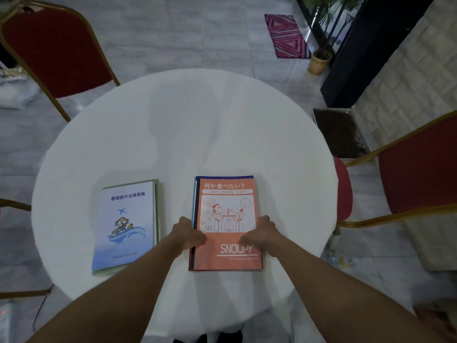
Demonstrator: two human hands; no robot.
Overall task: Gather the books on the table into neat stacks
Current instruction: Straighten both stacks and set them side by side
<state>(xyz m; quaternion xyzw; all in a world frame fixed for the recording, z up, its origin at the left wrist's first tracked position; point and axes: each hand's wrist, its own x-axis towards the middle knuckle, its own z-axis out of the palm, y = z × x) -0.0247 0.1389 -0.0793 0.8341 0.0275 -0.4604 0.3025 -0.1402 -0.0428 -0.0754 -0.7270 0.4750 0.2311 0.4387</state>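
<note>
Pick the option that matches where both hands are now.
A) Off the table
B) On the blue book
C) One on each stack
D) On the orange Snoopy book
D: the left hand and right hand both press the sides of the orange Snoopy book; the blue book lies untouched.

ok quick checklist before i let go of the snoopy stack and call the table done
1. Both hands on the stack: ok. The left hand and right hand press on the sides of the orange Snoopy book.
2. Snoopy stack squared up: not ok. Dark blue book edges stick out along the left and top.
3. Blue stack squared up: not ok. Green covers show past the right edge of the pale blue book.
4. Loose books left on the white table: ok, none visible.
5. Stacks clear of the table edge: ok, both sit fully on the cloth.
6. Number of books in each stack: cannot tell.
</note>
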